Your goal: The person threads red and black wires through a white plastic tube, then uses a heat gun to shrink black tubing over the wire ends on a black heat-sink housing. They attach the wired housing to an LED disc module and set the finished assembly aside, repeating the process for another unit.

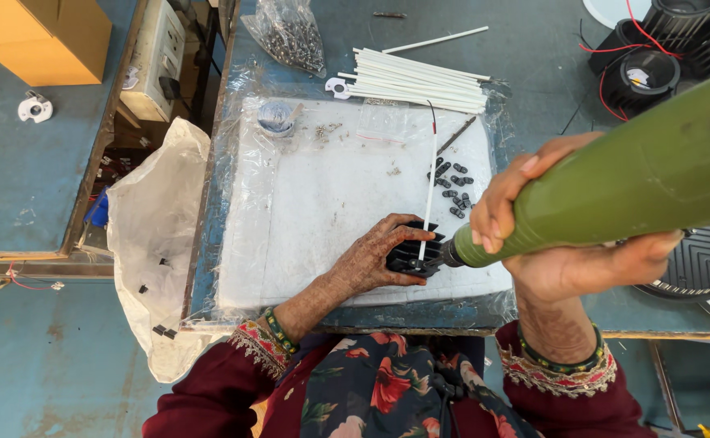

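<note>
My left hand (371, 258) holds a black finned heat-sink part (412, 251) down on a white foam pad (314, 203). A thin white sleeved wire (430, 191) with a red tip rises from that part. My right hand (558, 235) grips a big green power screwdriver (631, 182), whose metal tip touches the black part's right side. Several small black pieces (452, 188) lie on the pad just beyond the part.
A bundle of white sleeves (420, 81) and a bag of screws (290, 34) lie at the pad's far edge. Black housings with red wires (655, 49) stand at top right, a finned black disc (700, 264) at right, a plastic bag (156, 243) at left.
</note>
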{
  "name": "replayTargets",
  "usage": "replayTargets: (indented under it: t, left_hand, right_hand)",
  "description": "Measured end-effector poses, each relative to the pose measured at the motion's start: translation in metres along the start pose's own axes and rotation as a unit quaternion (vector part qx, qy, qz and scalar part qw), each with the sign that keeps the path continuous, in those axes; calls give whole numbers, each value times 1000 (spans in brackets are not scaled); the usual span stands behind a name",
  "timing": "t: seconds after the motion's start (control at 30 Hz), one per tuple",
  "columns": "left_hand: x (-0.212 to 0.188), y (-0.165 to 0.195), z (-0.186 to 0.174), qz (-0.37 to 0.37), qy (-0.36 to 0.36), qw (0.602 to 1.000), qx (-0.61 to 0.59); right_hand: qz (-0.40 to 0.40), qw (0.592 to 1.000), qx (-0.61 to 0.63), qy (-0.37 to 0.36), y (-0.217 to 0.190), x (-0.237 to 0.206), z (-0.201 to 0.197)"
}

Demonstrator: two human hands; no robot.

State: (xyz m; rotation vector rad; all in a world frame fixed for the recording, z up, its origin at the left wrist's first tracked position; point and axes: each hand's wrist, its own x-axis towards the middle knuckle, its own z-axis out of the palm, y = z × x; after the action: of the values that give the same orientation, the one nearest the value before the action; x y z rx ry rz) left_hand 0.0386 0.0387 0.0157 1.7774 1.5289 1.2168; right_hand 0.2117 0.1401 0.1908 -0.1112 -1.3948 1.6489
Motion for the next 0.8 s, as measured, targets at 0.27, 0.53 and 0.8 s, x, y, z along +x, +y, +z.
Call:
replayTargets:
  t: [0.27,0.53,0.8]
  left_hand:
    - [-3,1,3,-21,2,1000,-16]
    - [-3,-1,4,-24,19,999,-19]
    - [-1,6,5,-23,26,999,-27]
  right_hand:
    - [25,999,-10,41,-8,-12,8]
    - [23,995,-47,80,-9,-13,16]
    - [15,988,-122,91,-19,-5,34]
